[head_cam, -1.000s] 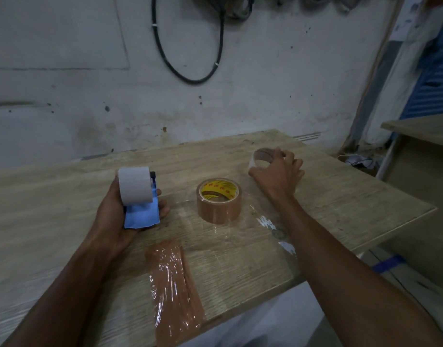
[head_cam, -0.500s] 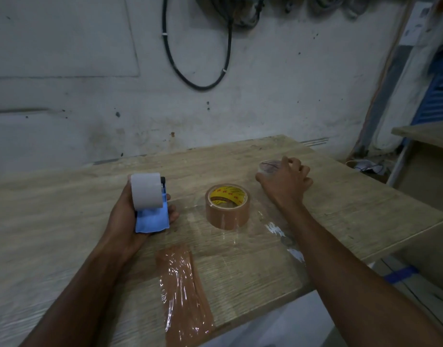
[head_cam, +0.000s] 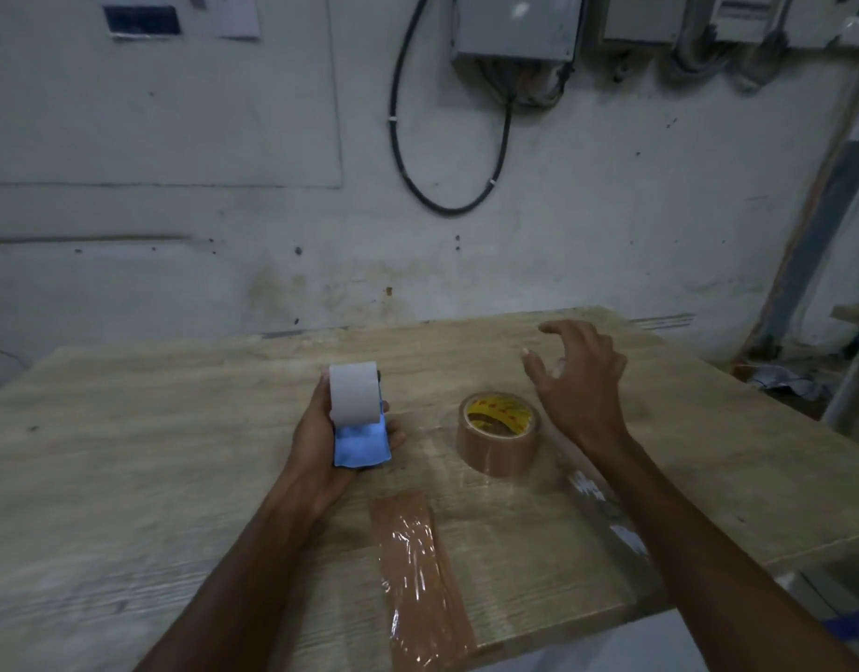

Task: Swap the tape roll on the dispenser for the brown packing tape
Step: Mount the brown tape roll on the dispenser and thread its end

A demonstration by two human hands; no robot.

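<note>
A scuffed, whitewashed wall with a looping black cable (head_cam: 447,186) and grey metal boxes (head_cam: 515,26) stood behind a pale wood-grain worktop (head_cam: 175,429). The left hand (head_cam: 321,443) had its grip closed around the dispenser (head_cam: 362,441), a blue plastic body whose long axis ran from the person toward the wall, with a smooth white cylinder at its far, upper end. The cylinder's round axis lay crosswise, left to right. The brown packing tape (head_cam: 499,434) rested flat on the worktop just right of the dispenser and apart from it, its hole facing up and a yellow printed label showing inside the core; its wall was glossy tan. The right hand (head_cam: 575,380) hovered just beyond the roll with fingers spread and curled, its grip apart and empty. A crinkled strip of brown tape (head_cam: 418,574), shiny and wrinkled, lay stuck near the front edge, running lengthwise toward the person
</note>
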